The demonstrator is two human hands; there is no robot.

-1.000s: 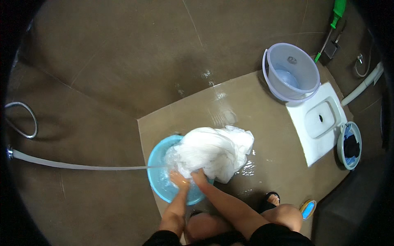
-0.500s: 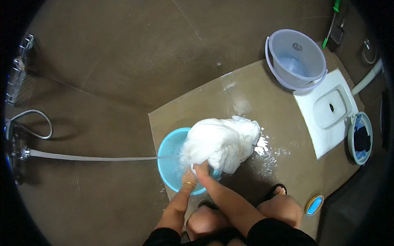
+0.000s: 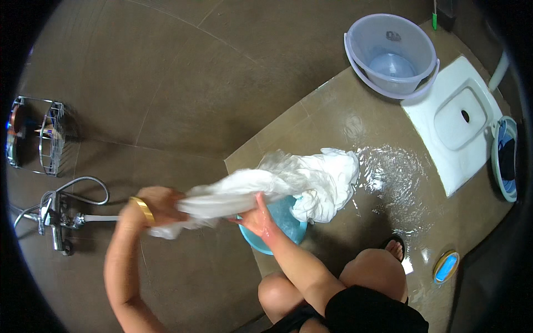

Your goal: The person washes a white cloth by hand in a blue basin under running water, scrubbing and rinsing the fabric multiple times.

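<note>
A large wet white cloth [image 3: 233, 186] stretches from above the blue basin [image 3: 255, 244] out to the left. My left hand [image 3: 161, 205], blurred by motion and with a gold bangle at its wrist, is closed on the cloth's left end, held up near the tap. At the cloth's lower edge, above the basin, my right hand [image 3: 258, 219] has its thumb over the fabric and its fingers partly hidden beneath it. The bunched right part of the cloth lies over the basin's far rim and beyond it.
A chrome tap [image 3: 55, 219] with a hose and a wire rack [image 3: 50, 136] are on the left wall. At the right stand a lilac bucket [image 3: 388, 50], a white squat toilet [image 3: 466, 116], a tub of dark clothes [image 3: 506, 161] and a brush [image 3: 446, 267]. Water wets the floor [image 3: 388, 172].
My left hand has risen out of the basin and gone left, pulling the cloth out into a long stretch. The right hand has moved slightly left. More water has spread over the floor.
</note>
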